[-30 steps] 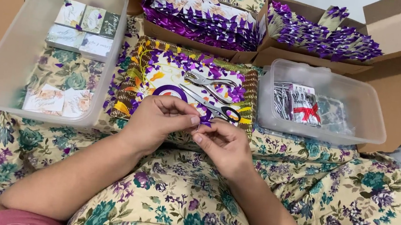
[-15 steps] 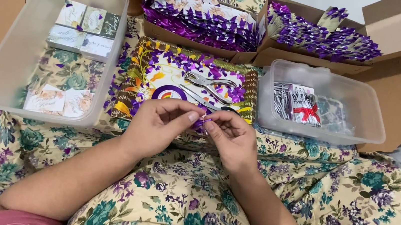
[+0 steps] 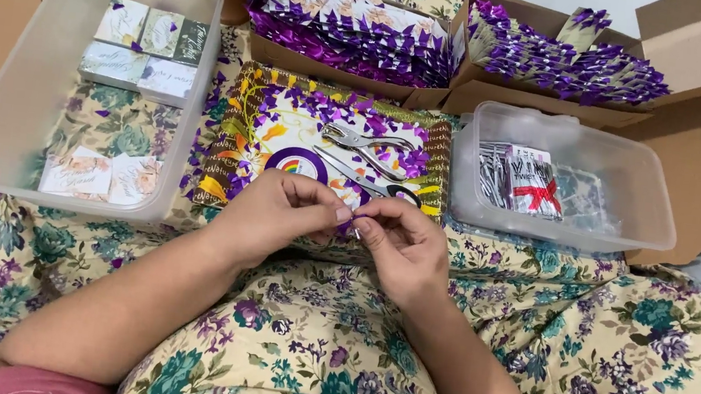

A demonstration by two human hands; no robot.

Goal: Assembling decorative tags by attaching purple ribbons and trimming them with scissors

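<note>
A clear plastic bin (image 3: 1,96) at far left holds small printed cards (image 3: 145,50) in two clusters, one at its far end and one at its near end. At centre, a person's left hand (image 3: 278,211) and right hand (image 3: 402,247) meet fingertip to fingertip over a floral cloth (image 3: 613,359), pinching a tiny piece of purple ribbon (image 3: 349,221) between them; it is too small to tell which way its long axis runs. Compared with half a second earlier, the hands sit much as they did, still closed together on the ribbon at the tray's near edge. Just beyond them, a patterned tray (image 3: 232,157) strewn with purple scraps carries a hole punch (image 3: 365,148), scissors (image 3: 370,183) and a spool of purple ribbon (image 3: 297,164). Behind, cardboard boxes (image 3: 329,80) are packed with purple-trimmed packets (image 3: 361,22). At right, a second clear bin (image 3: 634,177) contains wrapped packets, one tied with a red bow (image 3: 538,192)
</note>
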